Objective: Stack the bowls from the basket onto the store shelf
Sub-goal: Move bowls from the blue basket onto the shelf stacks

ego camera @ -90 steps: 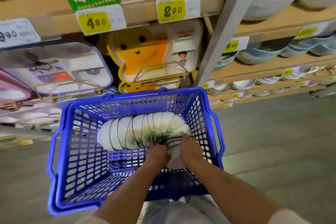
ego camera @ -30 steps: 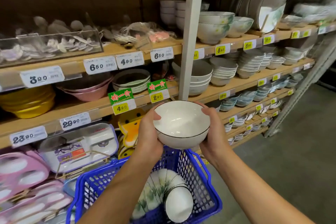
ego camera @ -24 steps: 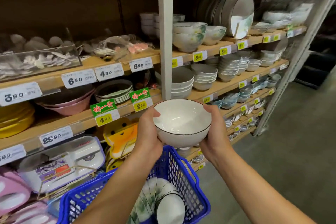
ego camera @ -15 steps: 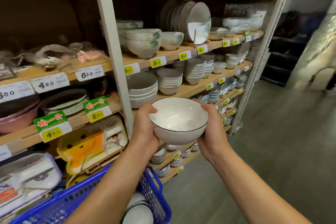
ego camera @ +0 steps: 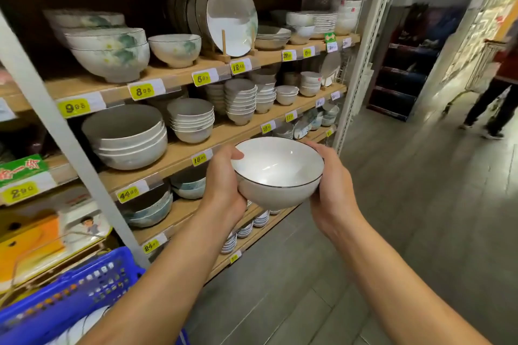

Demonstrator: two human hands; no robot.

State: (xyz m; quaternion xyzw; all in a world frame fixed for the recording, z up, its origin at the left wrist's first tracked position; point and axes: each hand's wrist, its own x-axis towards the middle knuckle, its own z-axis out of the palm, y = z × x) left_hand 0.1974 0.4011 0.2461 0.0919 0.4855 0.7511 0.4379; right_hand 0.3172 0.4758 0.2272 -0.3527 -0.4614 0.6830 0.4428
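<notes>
I hold a white bowl (ego camera: 277, 171) with a thin dark rim upright in front of me, in the aisle beside the wooden store shelf (ego camera: 179, 152). My left hand (ego camera: 224, 185) grips its left side with the thumb over the rim. My right hand (ego camera: 330, 190) cups its right side. The blue basket (ego camera: 70, 297) sits at the bottom left, with only slivers of more bowls showing inside it. On the shelves stand stacks of similar white bowls (ego camera: 192, 120).
A grey upright post (ego camera: 56, 126) divides the shelving at left, another post (ego camera: 361, 59) ends it at right. Large bowls (ego camera: 126, 137), plates on a stand (ego camera: 229, 17) and yellow price tags fill the shelves. A person (ego camera: 493, 98) walks at the far right on the grey floor.
Both hands lifted the bowl out of the basket. My view has since swung right along the shelves, so the basket slid to the bottom left corner. The grip is unchanged.
</notes>
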